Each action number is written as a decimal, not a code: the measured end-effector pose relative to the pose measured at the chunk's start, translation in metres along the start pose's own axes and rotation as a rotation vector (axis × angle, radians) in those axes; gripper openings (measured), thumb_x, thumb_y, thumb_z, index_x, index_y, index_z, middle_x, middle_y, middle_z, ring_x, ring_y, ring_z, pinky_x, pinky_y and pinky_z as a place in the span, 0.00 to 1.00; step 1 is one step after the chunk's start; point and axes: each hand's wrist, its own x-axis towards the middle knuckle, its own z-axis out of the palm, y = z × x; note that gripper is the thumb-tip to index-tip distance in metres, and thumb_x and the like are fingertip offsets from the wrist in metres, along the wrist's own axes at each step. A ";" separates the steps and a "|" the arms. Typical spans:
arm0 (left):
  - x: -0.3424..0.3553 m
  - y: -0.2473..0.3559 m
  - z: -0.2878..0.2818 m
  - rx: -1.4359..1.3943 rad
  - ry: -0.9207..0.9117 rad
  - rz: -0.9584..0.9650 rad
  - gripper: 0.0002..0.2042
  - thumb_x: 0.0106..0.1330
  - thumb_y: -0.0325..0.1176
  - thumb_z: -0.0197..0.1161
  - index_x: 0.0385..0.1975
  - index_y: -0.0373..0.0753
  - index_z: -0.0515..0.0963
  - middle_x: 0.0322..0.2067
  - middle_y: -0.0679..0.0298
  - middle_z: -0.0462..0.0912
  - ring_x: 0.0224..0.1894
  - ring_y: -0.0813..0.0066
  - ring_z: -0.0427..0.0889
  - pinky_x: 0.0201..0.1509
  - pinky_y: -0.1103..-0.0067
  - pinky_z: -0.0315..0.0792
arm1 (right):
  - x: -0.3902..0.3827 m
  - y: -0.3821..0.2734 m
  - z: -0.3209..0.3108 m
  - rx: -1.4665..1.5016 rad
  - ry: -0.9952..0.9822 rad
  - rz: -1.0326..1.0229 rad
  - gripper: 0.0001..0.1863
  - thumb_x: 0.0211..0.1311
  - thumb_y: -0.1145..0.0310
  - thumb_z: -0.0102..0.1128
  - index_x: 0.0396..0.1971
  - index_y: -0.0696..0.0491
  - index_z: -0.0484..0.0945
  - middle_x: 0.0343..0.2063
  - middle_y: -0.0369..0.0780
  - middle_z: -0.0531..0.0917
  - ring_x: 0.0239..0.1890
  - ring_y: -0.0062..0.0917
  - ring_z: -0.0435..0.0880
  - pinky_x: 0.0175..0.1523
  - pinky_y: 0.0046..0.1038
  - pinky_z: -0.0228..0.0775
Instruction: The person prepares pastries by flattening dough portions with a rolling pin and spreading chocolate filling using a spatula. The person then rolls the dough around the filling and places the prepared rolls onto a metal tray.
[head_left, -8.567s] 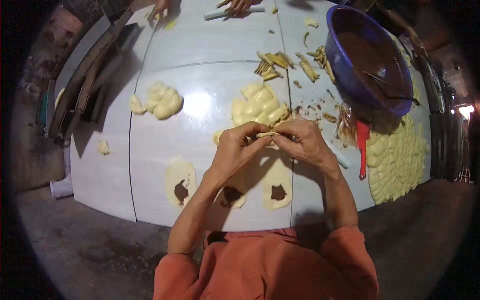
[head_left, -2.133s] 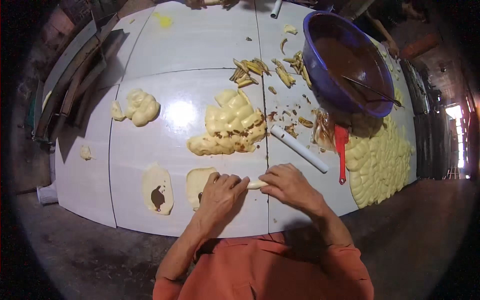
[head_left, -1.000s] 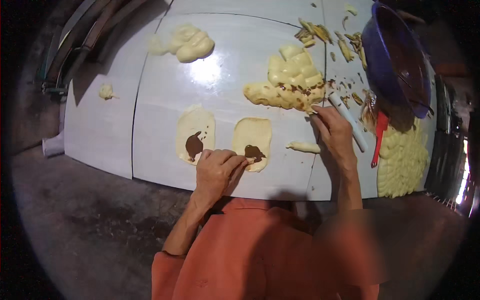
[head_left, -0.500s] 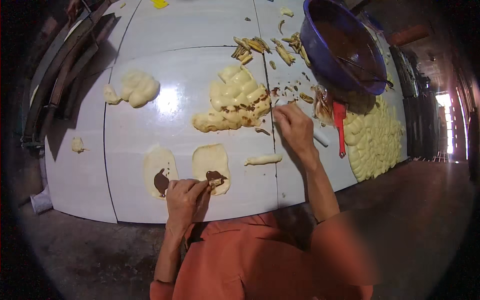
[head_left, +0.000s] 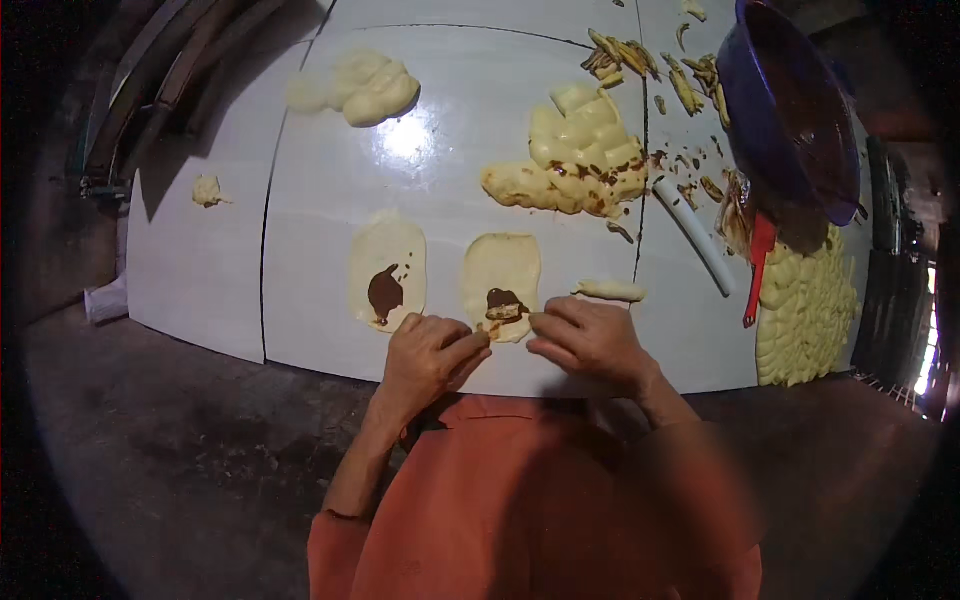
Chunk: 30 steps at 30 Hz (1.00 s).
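My left hand [head_left: 430, 355] has curled fingers pinched at the lower-left edge of an oval dough sheet [head_left: 500, 262], and my right hand [head_left: 580, 345] grips at its lower-right edge, fingers bent. On that sheet lies a pale banana piece [head_left: 502, 313] over a dark brown filling [head_left: 506, 298]. Another sheet [head_left: 388, 245] with a brown blot lies to the left. Just behind my right hand is a rolled dough piece [head_left: 610, 291]. A mound of dough lumps [head_left: 585, 140], streaked brown along its front, sits farther back.
A purple basin [head_left: 760, 120] of brown mixture stands at right, beside a red spatula [head_left: 760, 265], a white tube [head_left: 695, 235], banana scraps [head_left: 685, 85] and spread dough [head_left: 805, 310]. Another dough lump [head_left: 375, 90] is at back left, near dark boards [head_left: 180, 70] on the white table [head_left: 190, 280].
The rolled piece held earlier now lies released. My right hand has come down from beside the mound to the sheet, where a banana piece now sits on the filling.
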 end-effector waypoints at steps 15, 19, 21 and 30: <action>0.029 -0.013 -0.003 -0.028 0.061 -0.135 0.06 0.63 0.30 0.70 0.37 0.39 0.82 0.37 0.62 0.82 0.39 0.61 0.81 0.42 0.66 0.71 | 0.017 -0.010 0.015 0.305 0.131 0.440 0.10 0.65 0.72 0.65 0.46 0.52 0.81 0.38 0.41 0.84 0.37 0.37 0.87 0.39 0.35 0.80; 0.034 -0.012 -0.010 0.100 -0.021 -0.233 0.09 0.62 0.27 0.69 0.42 0.40 0.83 0.41 0.58 0.83 0.45 0.56 0.82 0.48 0.63 0.72 | 0.024 -0.009 0.021 0.052 0.101 0.291 0.11 0.63 0.73 0.65 0.46 0.50 0.81 0.42 0.39 0.82 0.37 0.36 0.86 0.39 0.36 0.79; 0.025 -0.013 -0.013 0.044 0.009 -0.199 0.15 0.61 0.31 0.70 0.49 0.44 0.83 0.47 0.60 0.83 0.48 0.59 0.82 0.50 0.64 0.71 | 0.022 -0.010 0.013 0.040 0.071 0.293 0.13 0.64 0.70 0.65 0.48 0.51 0.80 0.44 0.39 0.81 0.38 0.35 0.86 0.39 0.36 0.80; 0.031 -0.029 -0.013 0.032 -0.099 0.056 0.13 0.59 0.33 0.74 0.44 0.46 0.85 0.41 0.65 0.84 0.45 0.64 0.83 0.48 0.65 0.71 | 0.029 -0.002 0.014 -0.043 -0.011 0.106 0.12 0.67 0.65 0.66 0.48 0.50 0.80 0.41 0.40 0.80 0.34 0.36 0.86 0.36 0.38 0.78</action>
